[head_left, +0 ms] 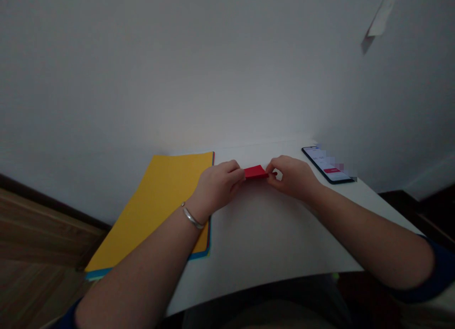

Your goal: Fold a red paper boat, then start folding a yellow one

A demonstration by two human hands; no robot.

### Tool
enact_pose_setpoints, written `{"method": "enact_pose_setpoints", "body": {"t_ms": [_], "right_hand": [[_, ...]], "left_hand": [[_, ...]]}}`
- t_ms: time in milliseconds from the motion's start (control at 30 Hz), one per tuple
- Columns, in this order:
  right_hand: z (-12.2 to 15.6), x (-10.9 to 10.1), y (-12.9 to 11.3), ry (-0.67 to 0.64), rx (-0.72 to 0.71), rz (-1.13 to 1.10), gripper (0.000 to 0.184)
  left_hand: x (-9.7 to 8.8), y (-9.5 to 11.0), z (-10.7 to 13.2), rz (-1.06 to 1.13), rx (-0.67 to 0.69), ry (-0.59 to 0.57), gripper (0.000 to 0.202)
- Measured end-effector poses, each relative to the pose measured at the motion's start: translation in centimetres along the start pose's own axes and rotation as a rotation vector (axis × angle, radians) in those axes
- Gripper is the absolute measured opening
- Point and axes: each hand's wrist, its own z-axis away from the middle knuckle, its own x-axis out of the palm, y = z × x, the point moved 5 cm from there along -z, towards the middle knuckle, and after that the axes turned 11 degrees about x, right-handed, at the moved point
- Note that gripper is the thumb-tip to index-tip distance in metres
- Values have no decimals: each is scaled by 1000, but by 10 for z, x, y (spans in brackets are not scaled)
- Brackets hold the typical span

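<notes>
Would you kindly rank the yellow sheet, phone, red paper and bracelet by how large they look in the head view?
By visible area, largest to smallest:
1. Yellow sheet
2. Phone
3. Red paper, partly hidden
4. Bracelet, also partly hidden

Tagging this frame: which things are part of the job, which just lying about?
In use:
red paper, pinched by left hand and right hand
table, beneath

Apparently lying about:
phone
paper stack, possibly supplies
</notes>
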Motion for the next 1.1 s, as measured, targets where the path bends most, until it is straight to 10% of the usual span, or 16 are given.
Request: {"method": "enact_pose_setpoints", "body": {"t_ms": [633, 1100], "right_hand": [[-5, -6, 26, 53, 215, -57, 10], [11, -15, -18, 186, -266, -46, 18]], "left_hand": [[-2, -5, 5, 51, -112, 69, 22], [-11, 13, -5, -201, 144, 189, 15]]}}
